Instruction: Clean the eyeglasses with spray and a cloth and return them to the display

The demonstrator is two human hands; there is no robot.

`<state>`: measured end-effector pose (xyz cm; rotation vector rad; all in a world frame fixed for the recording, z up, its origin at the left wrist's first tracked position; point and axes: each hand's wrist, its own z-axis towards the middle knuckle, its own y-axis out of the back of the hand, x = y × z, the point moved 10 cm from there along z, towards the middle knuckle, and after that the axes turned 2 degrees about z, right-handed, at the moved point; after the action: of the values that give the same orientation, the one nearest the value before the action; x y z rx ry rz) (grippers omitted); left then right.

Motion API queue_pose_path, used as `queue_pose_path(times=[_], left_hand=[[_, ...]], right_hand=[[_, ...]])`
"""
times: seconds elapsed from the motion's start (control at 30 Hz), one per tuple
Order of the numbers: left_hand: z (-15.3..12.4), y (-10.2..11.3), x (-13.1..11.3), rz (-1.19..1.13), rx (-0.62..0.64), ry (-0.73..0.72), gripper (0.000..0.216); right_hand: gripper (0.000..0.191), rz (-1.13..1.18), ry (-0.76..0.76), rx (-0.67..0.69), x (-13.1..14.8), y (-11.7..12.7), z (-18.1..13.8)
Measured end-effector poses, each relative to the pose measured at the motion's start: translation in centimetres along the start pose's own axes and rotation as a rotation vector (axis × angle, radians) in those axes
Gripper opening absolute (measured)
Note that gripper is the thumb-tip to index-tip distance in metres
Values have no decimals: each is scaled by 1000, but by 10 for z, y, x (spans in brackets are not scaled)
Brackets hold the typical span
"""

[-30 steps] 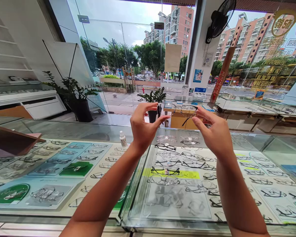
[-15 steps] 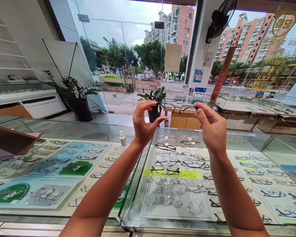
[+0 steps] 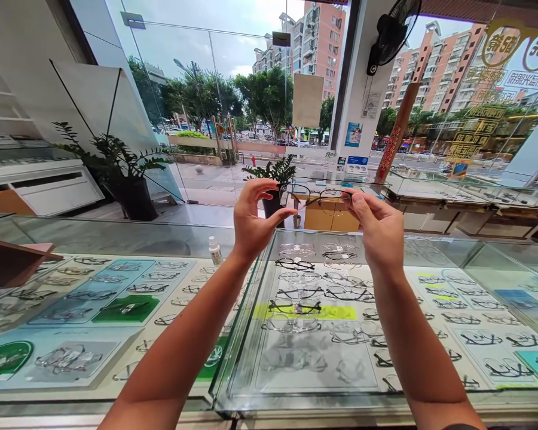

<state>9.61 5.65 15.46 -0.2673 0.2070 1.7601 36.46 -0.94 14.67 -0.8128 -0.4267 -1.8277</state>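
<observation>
I hold a pair of thin dark-rimmed glasses (image 3: 319, 197) up in front of me, above a glass display counter (image 3: 233, 382). My left hand (image 3: 251, 222) pinches the frame's left end between thumb and fingers. At the right end, my right hand (image 3: 377, 230) grips it with closed fingers. The lenses are clear and the street shows through them. Under the counter glass lie several rows of spectacle frames (image 3: 296, 307) on light trays.
A small white bottle (image 3: 214, 251) stands on the counter left of my left wrist. Potted plants (image 3: 116, 173) stand behind the counter by the shop window. A black wall fan (image 3: 392, 33) hangs top right. More glass cases (image 3: 452, 194) run along the right.
My hands have drawn closer together on the glasses, and my right hand has closed more tightly on the frame's end. The view has shifted slightly to the right.
</observation>
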Motion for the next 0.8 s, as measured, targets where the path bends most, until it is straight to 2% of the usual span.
queue_pose_path(times=[0.3,0.4,0.5,0.57,0.67,0.8], left_hand=[[-2,-8,9,-67,65,80,67],[-1,-11,12,-112,114,126,64],[0,-13,11,-123,177,158,65],[2,-14,5,-72,242,126,64],[3,-19,-11,40,372,4,58],[2,-24,-30,123,471,-123,55]], right_hand=[[39,183,-135,138,-9,-13,1],[39,139,-113,199,-8,-16,2],[33,29,-31,170,2,-10,3],[25,-94,73,166,15,-8,2],[15,-276,189,288,30,-20,-4],[14,-398,174,420,24,-34,-12]])
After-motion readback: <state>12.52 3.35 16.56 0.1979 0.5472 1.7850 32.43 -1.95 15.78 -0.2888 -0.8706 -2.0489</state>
